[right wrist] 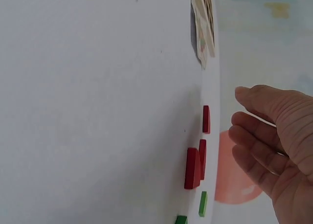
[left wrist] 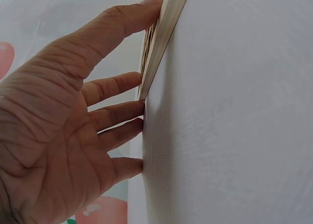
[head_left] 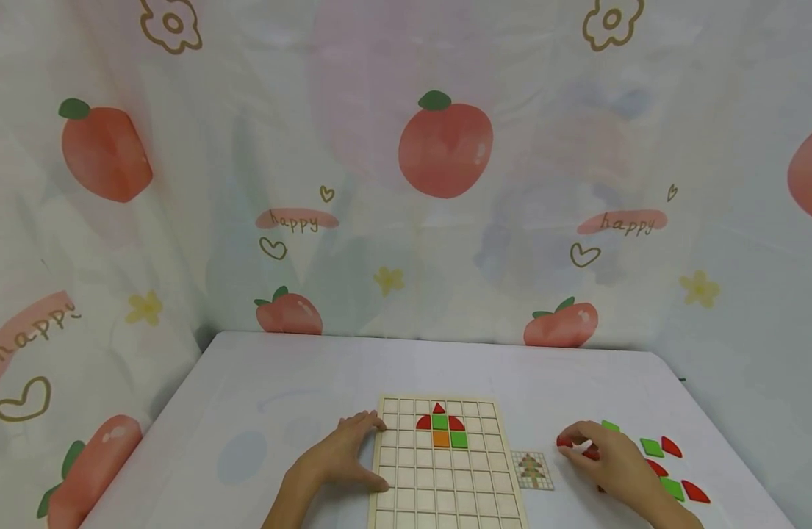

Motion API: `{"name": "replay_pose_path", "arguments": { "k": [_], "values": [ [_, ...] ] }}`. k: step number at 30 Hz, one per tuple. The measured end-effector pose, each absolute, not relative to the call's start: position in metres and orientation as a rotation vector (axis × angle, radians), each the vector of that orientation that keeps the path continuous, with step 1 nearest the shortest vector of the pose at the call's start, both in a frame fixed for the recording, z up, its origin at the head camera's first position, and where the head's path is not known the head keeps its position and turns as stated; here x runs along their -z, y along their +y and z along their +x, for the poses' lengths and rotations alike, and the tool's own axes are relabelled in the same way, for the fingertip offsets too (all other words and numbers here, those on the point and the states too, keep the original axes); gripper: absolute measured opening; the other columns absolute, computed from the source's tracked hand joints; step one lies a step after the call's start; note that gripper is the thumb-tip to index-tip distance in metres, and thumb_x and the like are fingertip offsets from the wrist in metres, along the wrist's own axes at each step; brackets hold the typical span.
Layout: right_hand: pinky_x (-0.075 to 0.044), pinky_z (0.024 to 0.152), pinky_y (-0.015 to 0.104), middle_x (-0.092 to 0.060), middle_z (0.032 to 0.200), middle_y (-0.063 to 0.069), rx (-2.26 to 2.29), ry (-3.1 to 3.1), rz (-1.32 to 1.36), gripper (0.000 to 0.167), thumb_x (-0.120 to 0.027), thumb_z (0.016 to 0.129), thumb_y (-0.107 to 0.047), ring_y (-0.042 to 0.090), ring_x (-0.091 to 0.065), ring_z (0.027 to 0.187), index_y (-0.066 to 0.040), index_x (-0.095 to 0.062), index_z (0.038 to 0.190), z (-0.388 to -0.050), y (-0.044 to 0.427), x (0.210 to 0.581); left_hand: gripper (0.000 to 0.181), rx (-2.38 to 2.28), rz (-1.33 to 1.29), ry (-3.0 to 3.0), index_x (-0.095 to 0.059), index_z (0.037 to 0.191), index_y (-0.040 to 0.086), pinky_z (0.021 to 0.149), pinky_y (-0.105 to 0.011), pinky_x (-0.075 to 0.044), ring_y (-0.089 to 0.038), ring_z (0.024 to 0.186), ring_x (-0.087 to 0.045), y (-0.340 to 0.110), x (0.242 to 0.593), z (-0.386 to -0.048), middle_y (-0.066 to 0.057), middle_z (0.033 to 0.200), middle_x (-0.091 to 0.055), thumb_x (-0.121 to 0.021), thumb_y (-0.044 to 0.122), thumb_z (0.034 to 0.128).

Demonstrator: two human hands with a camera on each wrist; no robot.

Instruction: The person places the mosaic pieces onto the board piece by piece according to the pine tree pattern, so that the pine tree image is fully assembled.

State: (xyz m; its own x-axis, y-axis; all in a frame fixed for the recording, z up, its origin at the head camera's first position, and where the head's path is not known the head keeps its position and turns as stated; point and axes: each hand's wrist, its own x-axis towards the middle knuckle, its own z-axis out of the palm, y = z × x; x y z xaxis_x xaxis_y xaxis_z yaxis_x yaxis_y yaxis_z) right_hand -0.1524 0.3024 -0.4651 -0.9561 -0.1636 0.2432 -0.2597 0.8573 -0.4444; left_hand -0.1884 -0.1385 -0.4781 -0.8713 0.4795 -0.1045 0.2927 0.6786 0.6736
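My left hand (head_left: 339, 452) (left wrist: 73, 121) touches the left edge of a wooden grid board (head_left: 406, 481) (left wrist: 164, 33), thumb and fingers spread. Near the board's top lie a red triangle (head_left: 439, 408), two red quarter-round pieces (head_left: 423, 423) (head_left: 455, 424), two green squares (head_left: 440, 422) (head_left: 458, 440) and an orange square (head_left: 441, 439). My right hand (head_left: 611, 463) (right wrist: 269, 141) hovers over red pieces (head_left: 563, 441) (right wrist: 192, 168) on the table, its fingers loosely bent and apart from them in the right wrist view. Its palm partly hides them in the head view.
A small card with a tree pattern (head_left: 532, 470) lies right of the board. Several loose red and green pieces (head_left: 652, 447) (head_left: 696, 491) are on the white table (head_left: 280, 382) at the right. A printed cloth (head_left: 353, 242) hangs behind and beside the table.
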Motion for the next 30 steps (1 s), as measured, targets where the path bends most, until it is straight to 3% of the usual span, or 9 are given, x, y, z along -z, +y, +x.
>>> {"name": "replay_pose_path", "arguments": {
  "k": [8,15,25,30],
  "values": [
    [-0.056,0.070,0.022,-0.071,0.097,-0.009,-0.730,-2.884,0.215,0.021,-0.084,0.085,-0.025,-0.001,-0.059,0.083,-0.018,-0.073,0.102,-0.149,0.332,0.466,0.078,-0.962,0.614,2.632,-0.056,0.130,0.015,0.123,-0.065,-0.019,-0.045,0.149,-0.032,-0.139,0.478,-0.189,-0.023,0.156,-0.043,-0.096,0.037,0.0672],
    [-0.054,0.068,0.024,-0.072,0.110,0.008,-0.744,-2.955,0.043,0.035,-0.081,0.088,-0.033,0.020,-0.062,0.089,-0.009,-0.072,0.112,-0.149,0.352,0.466,0.077,-0.965,0.616,2.632,-0.055,0.129,0.016,0.122,-0.066,-0.020,-0.045,0.148,-0.033,-0.138,0.479,-0.189,-0.022,0.155,-0.045,-0.096,0.037,0.0669],
    [-0.060,0.085,0.054,-0.067,0.118,0.023,-0.737,-3.043,-0.011,0.059,-0.083,0.085,-0.039,0.034,-0.062,0.101,0.003,-0.064,0.122,-0.164,0.369,0.470,0.078,-0.995,0.645,2.615,-0.055,0.130,0.015,0.124,-0.064,-0.018,-0.044,0.149,-0.032,-0.141,0.483,-0.190,-0.023,0.156,-0.043,-0.095,0.039,0.0682],
    [-0.060,0.078,0.045,-0.066,0.115,0.023,-0.734,-3.060,-0.001,0.059,-0.082,0.085,-0.038,0.027,-0.060,0.091,0.003,-0.063,0.123,-0.169,0.376,0.473,0.078,-0.995,0.628,2.610,-0.056,0.131,0.014,0.124,-0.064,-0.018,-0.044,0.150,-0.032,-0.140,0.481,-0.189,-0.024,0.157,-0.042,-0.095,0.038,0.0681]
  ]
}}
